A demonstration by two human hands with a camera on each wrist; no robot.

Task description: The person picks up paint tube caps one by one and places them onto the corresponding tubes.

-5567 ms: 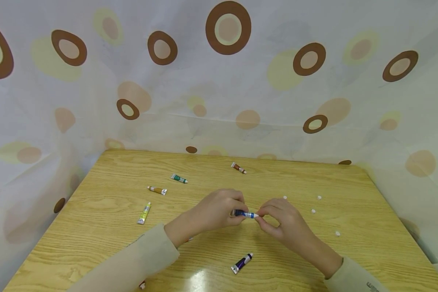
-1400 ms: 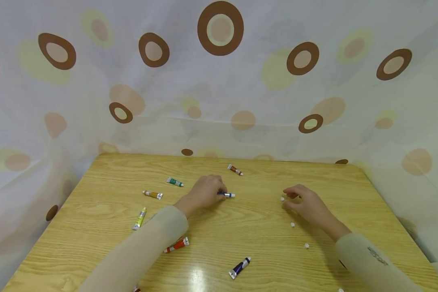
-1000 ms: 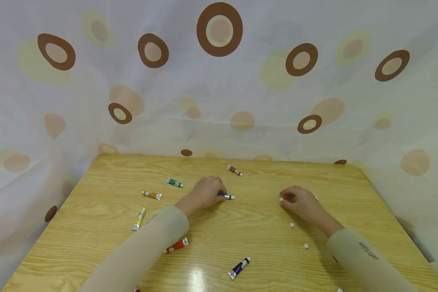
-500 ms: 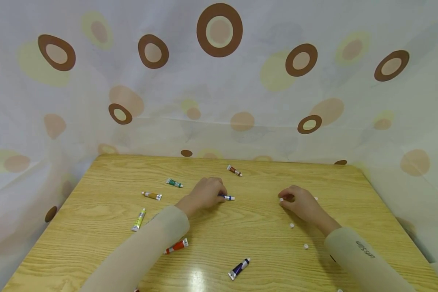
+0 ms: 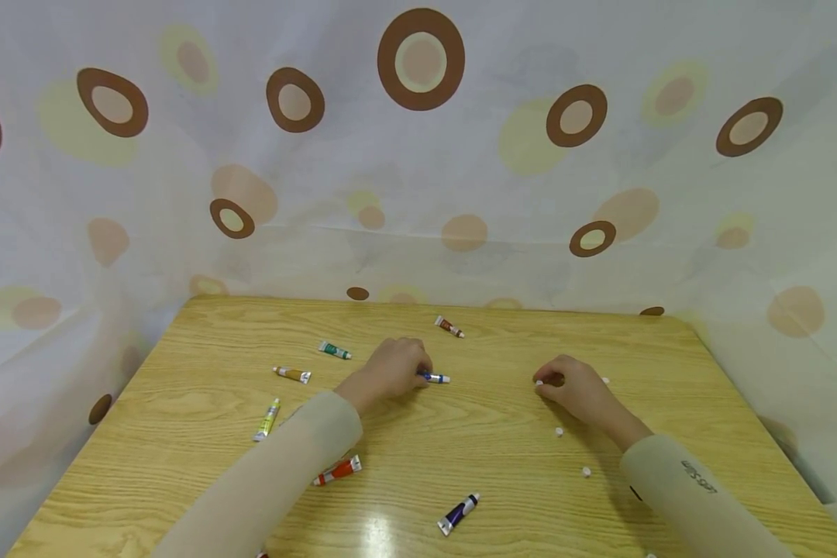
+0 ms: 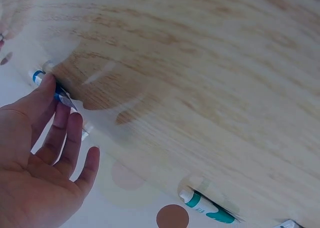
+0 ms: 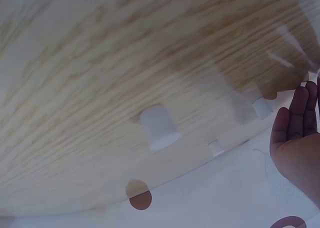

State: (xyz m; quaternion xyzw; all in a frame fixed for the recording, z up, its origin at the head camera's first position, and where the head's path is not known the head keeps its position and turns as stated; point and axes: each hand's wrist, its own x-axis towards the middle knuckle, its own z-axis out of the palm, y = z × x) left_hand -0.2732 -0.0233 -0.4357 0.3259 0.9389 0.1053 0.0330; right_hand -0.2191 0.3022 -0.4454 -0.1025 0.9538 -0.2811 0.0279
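Note:
In the head view my left hand (image 5: 394, 368) pinches a small blue paint tube (image 5: 438, 378) between thumb and fingers, low over the table, white end pointing right. The left wrist view shows the thumb pressed on the same tube (image 6: 37, 78), the other fingers reaching past it. To the right, my right hand (image 5: 575, 387) pinches a small white cap (image 5: 539, 383) with thumb and forefinger at the wood surface. At its frame's edge, the right wrist view has the right hand (image 7: 300, 138) from the palm side, thumb mostly out of frame.
Loose white caps (image 5: 586, 472) lie near the right arm. Paint tubes are spread about the wooden table (image 5: 502, 434): brown (image 5: 449, 326), green (image 5: 335, 350), ochre (image 5: 291, 375), yellow (image 5: 267, 420), red-orange (image 5: 338, 470) and purple (image 5: 458, 514). A patterned curtain (image 5: 418, 170) stands behind.
Both hands were together on the blue tube; the left has since moved back and left with it, the right over to the caps, its fingers closing on one. The last half second shows almost no motion.

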